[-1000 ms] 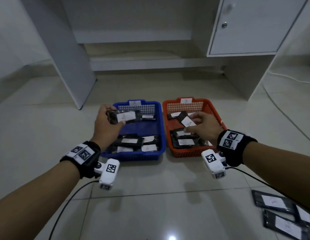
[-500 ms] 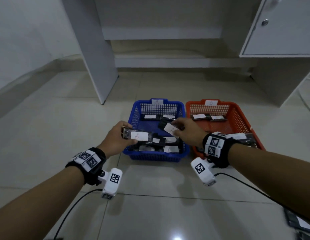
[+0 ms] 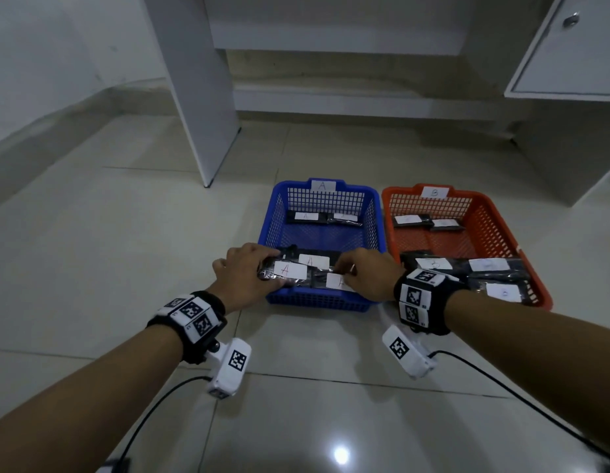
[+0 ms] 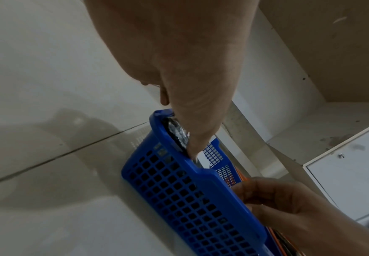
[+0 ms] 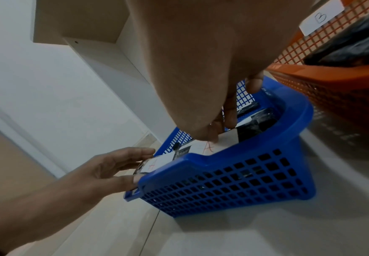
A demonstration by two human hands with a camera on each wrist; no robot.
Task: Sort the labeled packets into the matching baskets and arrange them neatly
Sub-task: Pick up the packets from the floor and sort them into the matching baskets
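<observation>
A blue basket (image 3: 325, 303) tagged A stands on the floor, with an orange basket (image 3: 494, 227) tagged B to its right. My left hand (image 3: 269, 273) grips a black packet labelled A (image 3: 289, 270) over the blue basket's near left corner. My right hand (image 3: 351, 274) pinches a second A packet (image 3: 337, 281) at the near right. A third A packet (image 3: 313, 261) lies between them. In the left wrist view my thumb presses the packet (image 4: 178, 133) inside the blue basket's rim (image 4: 190, 199). The right wrist view shows my fingers on the A label (image 5: 210, 145).
More A packets (image 3: 307, 216) lie at the blue basket's far end, and several B packets (image 3: 487, 264) fill the orange one. A white desk panel (image 3: 194, 97) stands behind on the left, a cabinet (image 3: 569, 46) on the right. Wrist camera cables (image 3: 501, 387) trail over the tiles.
My right hand carried its A packet from the orange basket to the blue one. My left hand lowered its packet to the blue basket's near end. The head view swung left.
</observation>
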